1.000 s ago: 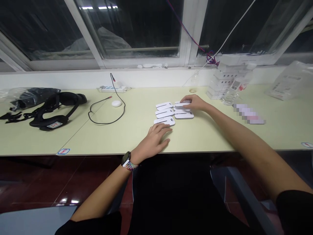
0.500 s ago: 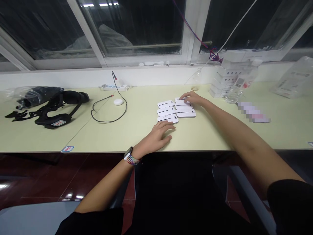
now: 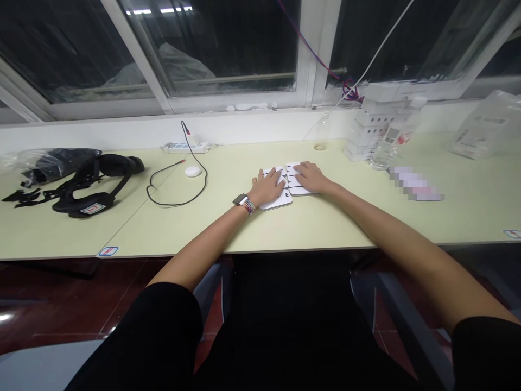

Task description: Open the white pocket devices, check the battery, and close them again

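Several white cards (image 3: 278,201) with rounded corners and black marks lie in two columns on the pale table (image 3: 228,228). My left hand (image 3: 266,187) rests flat over the left column, fingers spread, hiding part of those cards. Across the right column of white cards (image 3: 299,190) lies my right hand (image 3: 311,176), with its fingers stretched out on them. Neither hand grips anything. A dark watch and a colourful woven band circle my left wrist.
To the left lie a black headset (image 3: 91,203), a black cable (image 3: 173,205) and a round white object (image 3: 192,171). A power strip (image 3: 187,147) is by the wall. White boxes (image 3: 360,144), a clear bottle (image 3: 385,155) and a plastic bag (image 3: 484,127) stand on the right.
My left hand has moved forward from the near edge of the left column onto the cards. My right hand has come slightly nearer and now covers more of the right column.
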The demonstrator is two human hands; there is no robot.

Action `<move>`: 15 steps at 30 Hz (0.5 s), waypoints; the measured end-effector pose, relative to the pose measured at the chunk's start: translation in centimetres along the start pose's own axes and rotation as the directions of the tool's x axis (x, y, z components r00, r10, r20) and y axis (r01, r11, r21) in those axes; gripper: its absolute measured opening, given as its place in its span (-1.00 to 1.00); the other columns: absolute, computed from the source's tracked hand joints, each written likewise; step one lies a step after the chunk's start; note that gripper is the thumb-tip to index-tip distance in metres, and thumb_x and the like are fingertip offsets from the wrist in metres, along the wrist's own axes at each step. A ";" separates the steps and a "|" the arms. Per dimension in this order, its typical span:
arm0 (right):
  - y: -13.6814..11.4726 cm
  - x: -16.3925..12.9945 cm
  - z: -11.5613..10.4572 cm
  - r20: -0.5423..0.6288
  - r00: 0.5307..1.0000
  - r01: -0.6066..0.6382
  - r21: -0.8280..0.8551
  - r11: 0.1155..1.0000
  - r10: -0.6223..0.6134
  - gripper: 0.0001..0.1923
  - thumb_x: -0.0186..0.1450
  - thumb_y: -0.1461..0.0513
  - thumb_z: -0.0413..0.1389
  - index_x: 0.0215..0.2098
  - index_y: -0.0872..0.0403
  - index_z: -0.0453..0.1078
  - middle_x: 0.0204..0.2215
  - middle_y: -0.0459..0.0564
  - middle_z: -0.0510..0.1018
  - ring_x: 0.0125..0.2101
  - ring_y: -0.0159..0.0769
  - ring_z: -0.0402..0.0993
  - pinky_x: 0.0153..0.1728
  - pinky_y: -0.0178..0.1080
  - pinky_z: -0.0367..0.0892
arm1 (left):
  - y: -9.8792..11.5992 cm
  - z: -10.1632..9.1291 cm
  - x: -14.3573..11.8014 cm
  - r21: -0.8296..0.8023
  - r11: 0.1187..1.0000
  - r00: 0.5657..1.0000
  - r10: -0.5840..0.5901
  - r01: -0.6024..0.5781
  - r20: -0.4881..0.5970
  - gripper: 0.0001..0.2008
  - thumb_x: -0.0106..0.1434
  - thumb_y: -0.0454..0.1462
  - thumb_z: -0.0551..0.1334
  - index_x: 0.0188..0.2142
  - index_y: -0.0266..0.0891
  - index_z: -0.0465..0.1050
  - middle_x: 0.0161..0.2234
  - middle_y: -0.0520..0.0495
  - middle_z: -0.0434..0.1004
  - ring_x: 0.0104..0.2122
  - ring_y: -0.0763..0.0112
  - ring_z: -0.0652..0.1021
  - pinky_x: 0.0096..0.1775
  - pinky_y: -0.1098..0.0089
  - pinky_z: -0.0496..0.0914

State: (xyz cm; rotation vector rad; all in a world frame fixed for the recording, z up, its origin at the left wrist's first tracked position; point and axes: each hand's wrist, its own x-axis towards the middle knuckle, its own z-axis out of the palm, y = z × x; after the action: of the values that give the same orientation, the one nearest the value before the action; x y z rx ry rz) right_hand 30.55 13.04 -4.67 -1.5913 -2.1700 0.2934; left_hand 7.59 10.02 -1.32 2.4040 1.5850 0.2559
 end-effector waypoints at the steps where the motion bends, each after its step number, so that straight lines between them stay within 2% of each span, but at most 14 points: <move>1: -0.1 -0.2 -0.1 0.008 1.000 -0.002 -0.009 1.000 0.002 -0.39 0.54 0.04 -0.09 0.43 0.10 0.40 0.46 0.33 0.34 0.46 0.28 0.19 0.46 0.34 0.13 | -0.1 0.2 0.1 0.000 1.000 1.000 0.008 -0.008 -0.018 -0.33 0.57 0.05 -0.05 0.56 -0.06 0.17 0.65 -0.10 0.02 0.59 -0.45 0.01 0.46 -0.38 0.08; 3: -0.3 -0.6 -0.3 0.021 1.000 0.000 -0.024 1.000 0.000 -0.38 0.55 0.04 -0.11 0.44 0.09 0.38 0.46 0.32 0.33 0.45 0.26 0.19 0.47 0.32 0.14 | -0.3 0.6 0.1 -0.002 1.000 0.998 0.026 -0.026 -0.059 -0.37 0.56 0.03 -0.03 0.50 -0.09 0.26 0.61 -0.13 0.13 0.56 -0.37 0.10 0.46 -0.28 0.12; 7: -1.0 -1.8 -0.5 0.035 0.999 0.014 -0.045 0.999 -0.012 -0.37 0.55 0.03 -0.14 0.45 0.08 0.36 0.45 0.32 0.32 0.45 0.28 0.18 0.46 0.34 0.14 | -0.4 0.7 -0.1 -0.012 0.998 0.991 0.057 -0.059 -0.124 -0.46 0.53 0.01 0.05 0.36 -0.13 0.39 0.48 -0.22 0.35 0.45 -0.28 0.27 0.40 -0.22 0.23; 15: -2.0 -3.9 -0.3 0.029 0.999 0.017 -0.068 0.998 -0.015 -0.35 0.55 0.00 -0.17 0.45 0.10 0.33 0.45 0.35 0.30 0.45 0.32 0.16 0.46 0.38 0.12 | -0.5 0.3 -0.8 -0.026 0.994 0.978 0.103 -0.110 -0.180 -0.62 0.50 -0.07 0.13 0.20 -0.07 0.48 0.31 -0.18 0.51 0.33 -0.16 0.40 0.31 -0.16 0.35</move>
State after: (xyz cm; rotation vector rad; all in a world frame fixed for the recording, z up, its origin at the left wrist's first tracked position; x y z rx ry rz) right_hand 29.98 8.75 -4.43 -1.6146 -2.2358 0.2412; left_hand 6.94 9.48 -1.79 2.5021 1.5094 0.5296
